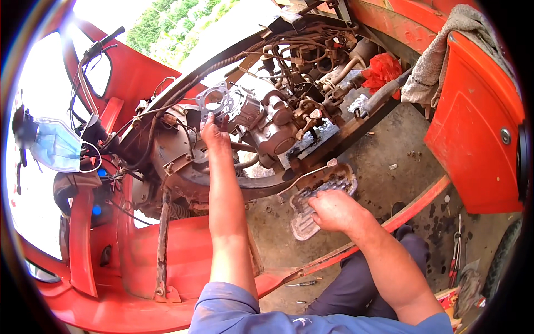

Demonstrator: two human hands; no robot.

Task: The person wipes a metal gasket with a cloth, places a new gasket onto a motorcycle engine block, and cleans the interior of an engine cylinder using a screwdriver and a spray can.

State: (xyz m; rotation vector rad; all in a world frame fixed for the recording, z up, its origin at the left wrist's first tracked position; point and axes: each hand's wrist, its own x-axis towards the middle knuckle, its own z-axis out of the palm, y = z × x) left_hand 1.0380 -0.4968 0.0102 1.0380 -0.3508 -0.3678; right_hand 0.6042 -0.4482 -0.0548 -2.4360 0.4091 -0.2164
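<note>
My left hand grips a silver cylinder block with a round bore by its lower edge, beside the metal engine in the dark frame. My right hand has its fingers curled over a dirty, shallow metal tray below the engine; what they hold, if anything, is hidden. A thin rod with a pale tip lies above the tray.
Red body panels surround the frame. A grey rag drapes over the right panel, and a red plastic bag is stuffed near pipes. A blue mask hangs at left. Tools lie on the stained floor.
</note>
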